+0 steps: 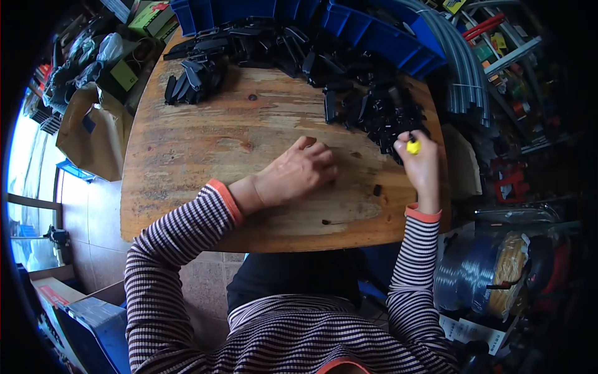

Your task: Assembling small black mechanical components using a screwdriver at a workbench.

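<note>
My left hand (296,173) rests palm down on the worn wooden table (187,162), fingers curled over something small and dark near its fingertips; what lies under it is hidden. My right hand (418,163) is closed around a small yellow-handled tool (413,147) at the edge of a heap of black plastic parts (386,112). Another pile of long black parts (193,78) lies at the far left of the table. A few tiny dark pieces (377,189) lie between my hands.
Blue plastic bins (374,31) line the table's far edge. Grey conduit pipes (467,81) run along the right. Coils of cable (498,274) sit low on the right, paper bags (93,131) and boxes on the left, and a cardboard box (75,311) on the tiled floor.
</note>
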Demonstrator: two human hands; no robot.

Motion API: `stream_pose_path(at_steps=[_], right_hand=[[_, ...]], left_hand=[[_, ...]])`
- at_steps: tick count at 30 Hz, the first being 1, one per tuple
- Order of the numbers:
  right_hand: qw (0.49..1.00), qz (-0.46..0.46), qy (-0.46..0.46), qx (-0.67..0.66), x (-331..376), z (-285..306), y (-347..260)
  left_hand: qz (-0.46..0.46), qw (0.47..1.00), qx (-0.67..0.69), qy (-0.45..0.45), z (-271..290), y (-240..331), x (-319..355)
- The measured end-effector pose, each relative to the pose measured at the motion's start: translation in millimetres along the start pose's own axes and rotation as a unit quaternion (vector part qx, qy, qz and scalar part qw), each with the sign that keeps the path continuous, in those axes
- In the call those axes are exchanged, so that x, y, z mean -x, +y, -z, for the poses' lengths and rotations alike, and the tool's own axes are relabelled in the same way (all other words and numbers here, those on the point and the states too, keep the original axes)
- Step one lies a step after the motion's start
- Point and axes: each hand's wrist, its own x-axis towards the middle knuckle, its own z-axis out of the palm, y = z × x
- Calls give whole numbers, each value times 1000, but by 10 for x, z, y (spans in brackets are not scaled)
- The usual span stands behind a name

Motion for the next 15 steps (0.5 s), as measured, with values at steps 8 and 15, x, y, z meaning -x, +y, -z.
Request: stream_pose_path(at_steps=[8,15], right_hand=[[984,68,-26,164,112,-382,75],[978,54,-90,182,-36,-260,118]], left_hand=[[354,931,49,75,-158,-635,-620],[440,898,-11,18,-11,-700,-469]])
